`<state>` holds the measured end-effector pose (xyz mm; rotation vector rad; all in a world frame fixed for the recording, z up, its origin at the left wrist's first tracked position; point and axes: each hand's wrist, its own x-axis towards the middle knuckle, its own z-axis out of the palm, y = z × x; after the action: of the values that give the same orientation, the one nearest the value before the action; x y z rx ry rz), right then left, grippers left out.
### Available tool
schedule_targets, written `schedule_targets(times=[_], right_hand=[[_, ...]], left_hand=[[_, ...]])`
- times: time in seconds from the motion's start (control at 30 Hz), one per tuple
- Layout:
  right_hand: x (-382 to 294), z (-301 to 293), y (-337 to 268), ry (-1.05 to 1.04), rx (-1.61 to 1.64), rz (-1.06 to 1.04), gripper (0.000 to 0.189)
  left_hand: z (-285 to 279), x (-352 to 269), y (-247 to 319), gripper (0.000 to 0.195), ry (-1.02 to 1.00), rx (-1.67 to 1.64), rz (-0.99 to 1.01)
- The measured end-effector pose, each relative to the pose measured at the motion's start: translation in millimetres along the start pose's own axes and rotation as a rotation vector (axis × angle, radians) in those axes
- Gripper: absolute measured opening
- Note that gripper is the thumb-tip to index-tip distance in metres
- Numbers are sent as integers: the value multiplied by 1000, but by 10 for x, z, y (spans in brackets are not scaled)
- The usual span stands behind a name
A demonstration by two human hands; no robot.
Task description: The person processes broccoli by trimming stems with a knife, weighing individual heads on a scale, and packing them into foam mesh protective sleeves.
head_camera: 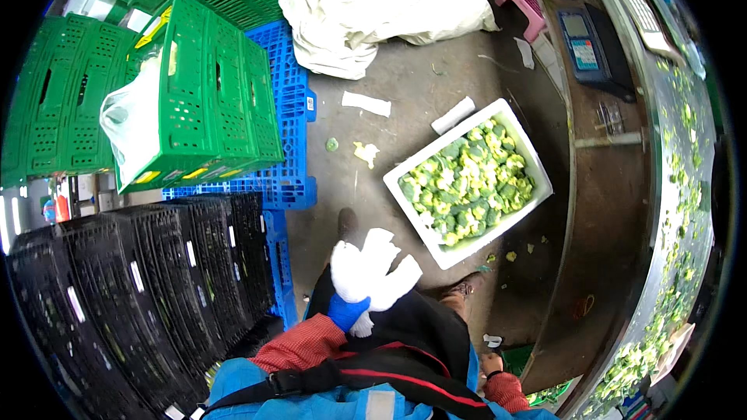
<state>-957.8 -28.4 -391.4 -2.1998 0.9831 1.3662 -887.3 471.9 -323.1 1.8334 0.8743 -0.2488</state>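
My left hand (348, 310), in a blue glove and a red checked sleeve, grips a bundle of soft white material (373, 271) with several thick strips fanning out above my dark apron. My right hand (492, 363) is bare and low at the right of my body, closed around what looks like a small dark-handled tool (492, 350); a pale piece shows at its top, and its kind is unclear. In front of me on the floor, a white foam box (411, 211) stands tilted in view, filled with broccoli florets (473, 181).
Green crates (219, 99) stand on a blue pallet (295, 128) at left, with black crates (146, 280) below them in view. A large white sack (385, 0) lies ahead. A long bench (607, 216) runs along the right, bearing a digital scale (589, 46). Scraps and white strips (366, 104) litter the floor.
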Motion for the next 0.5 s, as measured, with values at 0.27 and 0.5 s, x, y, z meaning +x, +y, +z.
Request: schedule_targets(times=[0.27, 0.5], right_hand=[[-340, 1082, -2527, 125, -87, -657, 32], [-1125, 583, -4533, -53, 76, -646, 32]], left_hand=[[-2239, 932, -444, 73, 230, -230, -252], [-2340, 1384, -195, 80, 161, -130, -150]])
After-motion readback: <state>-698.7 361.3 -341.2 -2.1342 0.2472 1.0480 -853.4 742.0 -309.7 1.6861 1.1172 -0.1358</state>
